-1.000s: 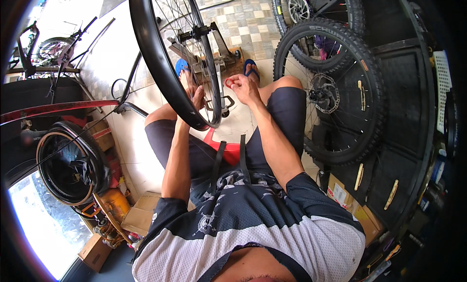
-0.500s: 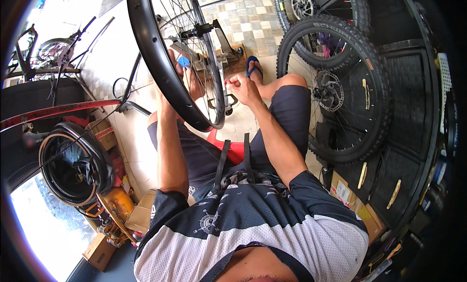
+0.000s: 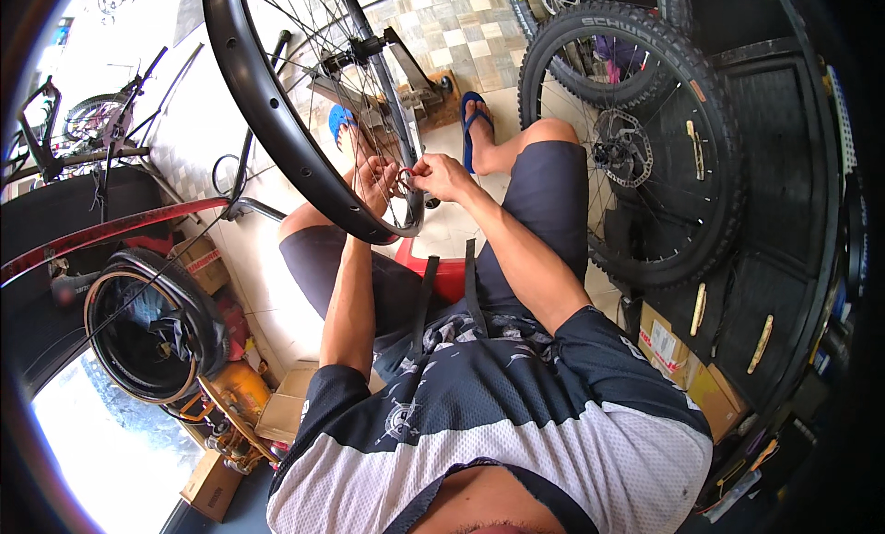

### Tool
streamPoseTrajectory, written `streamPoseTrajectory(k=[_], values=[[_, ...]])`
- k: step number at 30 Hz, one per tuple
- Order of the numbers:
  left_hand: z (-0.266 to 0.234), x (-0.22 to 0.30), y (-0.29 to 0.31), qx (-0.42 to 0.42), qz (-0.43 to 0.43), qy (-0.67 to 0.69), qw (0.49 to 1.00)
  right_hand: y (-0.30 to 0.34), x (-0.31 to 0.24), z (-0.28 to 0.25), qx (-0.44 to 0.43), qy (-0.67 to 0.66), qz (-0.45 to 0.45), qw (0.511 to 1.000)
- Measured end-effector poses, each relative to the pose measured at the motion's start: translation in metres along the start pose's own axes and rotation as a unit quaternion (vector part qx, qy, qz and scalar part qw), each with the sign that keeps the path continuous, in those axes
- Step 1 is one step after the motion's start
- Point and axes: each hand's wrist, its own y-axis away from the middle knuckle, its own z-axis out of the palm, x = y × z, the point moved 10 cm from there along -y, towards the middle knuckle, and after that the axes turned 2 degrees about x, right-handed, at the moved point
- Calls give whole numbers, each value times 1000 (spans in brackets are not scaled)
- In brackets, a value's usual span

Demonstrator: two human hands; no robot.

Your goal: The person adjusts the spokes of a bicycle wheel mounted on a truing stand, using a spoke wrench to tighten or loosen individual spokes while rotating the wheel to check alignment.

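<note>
Tool [image 3: 406,174], red, pinched in right fingers [image 3: 425,167] near rim [image 3: 268,110]; left fingers [image 3: 372,172] curled, hold unclear.

Floor [image 3: 452,232]: pale, large tiles through middle; small beige-and-grey patterned tiles [image 3: 479,38] toward far edge. On it, toward far edge: wooden base [image 3: 445,108] with metal wheel stand [image 3: 412,64]. Blue flip-flops [image 3: 339,119], feet in them, one to each side of base. Red stool [image 3: 450,278] nearer floor's near edge, partly hidden by legs. Cardboard boxes [image 3: 289,400] toward near left and right corners, undersides out of sight.
</note>
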Motion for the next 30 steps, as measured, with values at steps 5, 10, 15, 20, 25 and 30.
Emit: streamPoseTrajectory(k=[5, 10, 15, 20, 25, 30], values=[[-4, -3, -1, 6, -31, -10, 999, 1, 2, 12, -65, -8, -2, 998], [-5, -9, 0, 20, -58, -13, 998, 0, -1, 22, -97, -97, -20, 990], [-13, -10, 2, 34, -73, -84, 993, 2, -1, 26, -122, -141, -41, 982], [-13, -2, 7, 16, -37, -204, 978, -1, 4, 33, -140, -103, -17, 985], [-13, 3, 6, 51, -25, -242, 969, 9, -14, 23, -112, -48, -35, 992], [-13, -10, 4, 48, -100, -300, 948, 27, -38, 9, -19, 48, -46, 998]])
